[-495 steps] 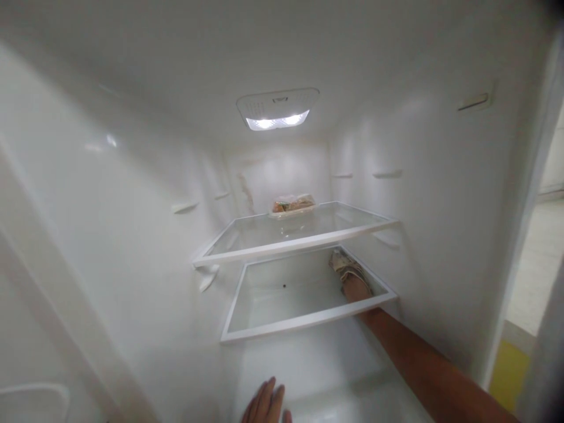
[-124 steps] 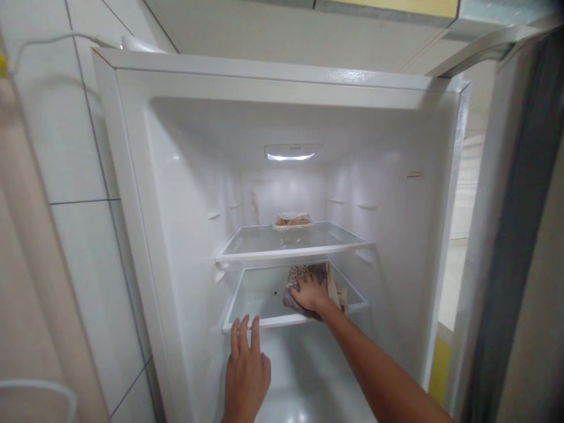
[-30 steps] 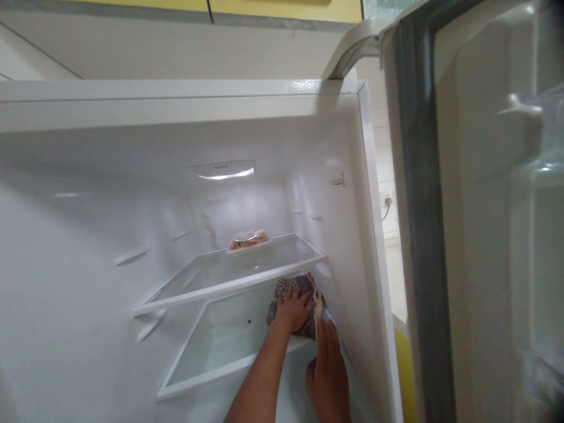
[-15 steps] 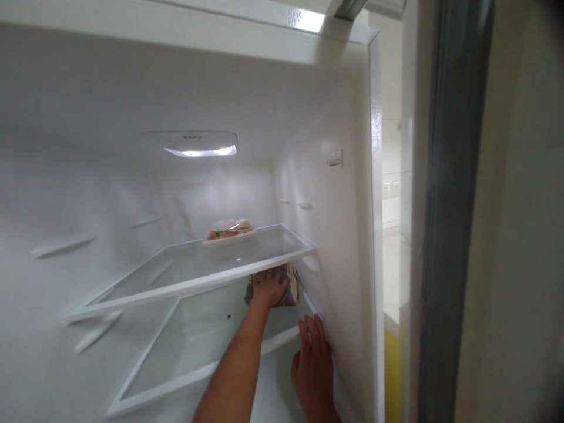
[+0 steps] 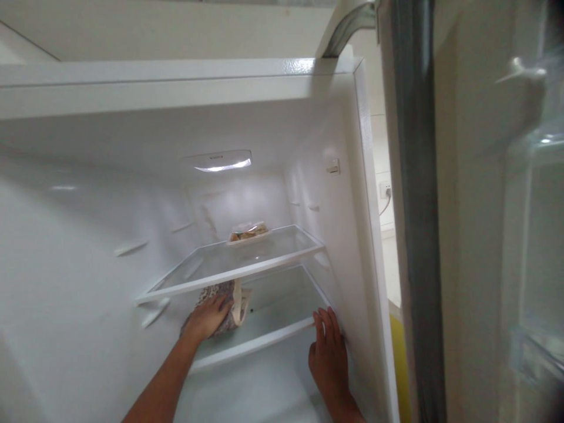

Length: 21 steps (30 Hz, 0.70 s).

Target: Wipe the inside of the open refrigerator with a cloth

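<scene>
Patterned cloth [image 5: 231,320] bunched on the glass of the lower shelf [image 5: 282,296], toward its left end, with a pale edge folded out to the right. Left hand [image 5: 207,320] laid over the cloth from above, fingers outstretched and apparently pressing rather than pinching. Right hand [image 5: 328,352] at the front right corner of the same shelf, fingertips close together on the rim; clamping or merely resting, impossible to tell.

For a good, even wipe: keep the palm flat, spread the folded edge under the fingers, work along the frame into the corners, and steady the shelf at its rim against tilting.

Directly above: upper shelf [image 5: 247,269], low over the left hand and a likely hindrance to the knuckles; toward its back, a wrapped food tray [image 5: 249,232]. To the left, a shelf support [image 5: 155,312] jutting from the side wall near the wrist, a possible snag. Beyond: dark spot [image 5: 251,310] to the right of the cloth, on or behind the glass; lit lamp [image 5: 224,164] in the ceiling; open refrigerator door [image 5: 476,235] at far right, limiting elbow room on that side
</scene>
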Available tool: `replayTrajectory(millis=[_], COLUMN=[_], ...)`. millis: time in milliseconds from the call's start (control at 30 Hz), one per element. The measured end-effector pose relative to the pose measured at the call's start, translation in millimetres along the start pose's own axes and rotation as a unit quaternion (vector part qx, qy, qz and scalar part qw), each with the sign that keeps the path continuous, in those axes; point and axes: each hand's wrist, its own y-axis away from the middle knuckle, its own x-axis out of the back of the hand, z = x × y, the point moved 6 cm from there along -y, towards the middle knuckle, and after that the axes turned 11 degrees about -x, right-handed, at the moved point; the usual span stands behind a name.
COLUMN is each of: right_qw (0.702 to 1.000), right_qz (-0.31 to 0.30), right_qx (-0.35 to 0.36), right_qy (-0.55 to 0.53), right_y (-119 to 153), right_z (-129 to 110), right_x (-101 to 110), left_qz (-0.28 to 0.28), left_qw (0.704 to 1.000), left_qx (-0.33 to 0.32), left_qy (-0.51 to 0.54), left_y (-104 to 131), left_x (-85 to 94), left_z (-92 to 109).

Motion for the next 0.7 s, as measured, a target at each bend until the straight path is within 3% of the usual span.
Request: replayTrajectory(millis=[133, 233, 333, 533, 600, 700], right_qw=[0.999, 0.997, 0.996, 0.997, 0.996, 0.996], right_qz=[0.038, 0.052, 0.059, 0.066, 0.07, 0.074], right_qx=[0.017, 0.027, 0.006, 0.029, 0.043, 0.055], right_qy=[-0.029, -0.047, -0.065, -0.037, -0.02, -0.006], right_y=[0.1, 0.7, 0.9, 1.5, 2.1, 3.0], right_z=[-2.9, -5.6, -5.8, -1.4, 1.8, 6.2], right_x=[-0.6, -2.3, -3.7, -7.8, -8.7, -8.5], left_qz=[-0.038, -0.042, -0.038, -0.019, -0.005, -0.005], left_qw=[0.999, 0.999, 0.999, 0.992, 0.99, 0.987], left_qx=[0.024, 0.021, -0.014, -0.117, -0.131, -0.143], left_qy=[-0.007, -0.008, 0.0, 0.046, 0.056, 0.067], left_y=[1.0, -3.8, -16.9, -51.4, -54.3, -48.8], left_x=[-7.3, -9.4, -11.5, -20.7, -20.2, -19.0], left_z=[12.9, 42.3, 96.1, 234.4, 257.3, 260.6])
